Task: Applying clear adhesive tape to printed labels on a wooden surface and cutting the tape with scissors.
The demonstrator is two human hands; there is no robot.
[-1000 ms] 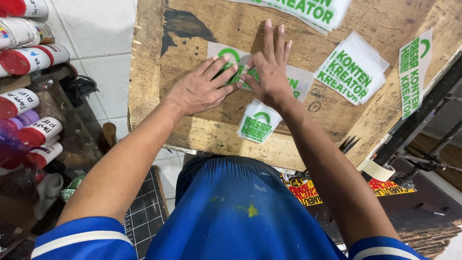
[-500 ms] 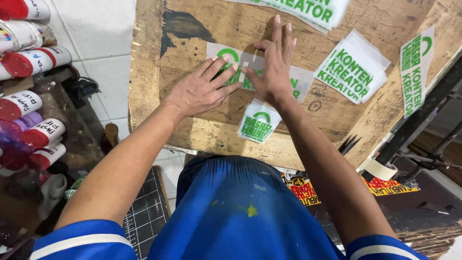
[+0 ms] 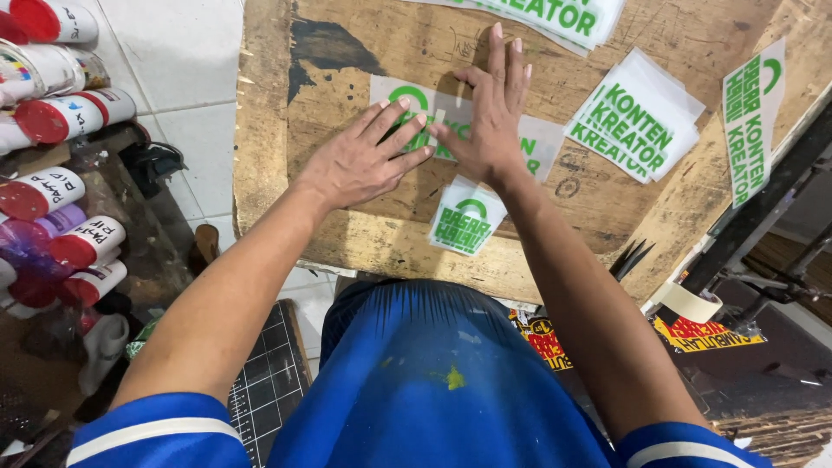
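the left hand (image 3: 360, 160) lies flat on a long clear sheet (image 3: 542, 143) with green letters. its fingers are spread wide and press down. it grips nothing. the right hand (image 3: 490, 121) lies flat on the same sheet, just beside the left one, with its fingers close together and pointing up the board. it pinches nothing too. both hands seem to hold the sheet flat so it does not slide or curl.

the sheet sits in the middle of a worn wooden board (image 3: 347, 234) with a black paint mark. a small sheet (image 3: 468, 221) with a green arc lies just below the hands, touching the long one. a stack of sheets (image 3: 641, 117) lies to the right, and one more strip (image 3: 750, 117) lies near the board's right edge. another pile (image 3: 555, 16) sits at the top.

off the board on the left, pots with red lids (image 3: 61, 217) lie in a heap. a roll of tape (image 3: 689, 303) sits low on the right.
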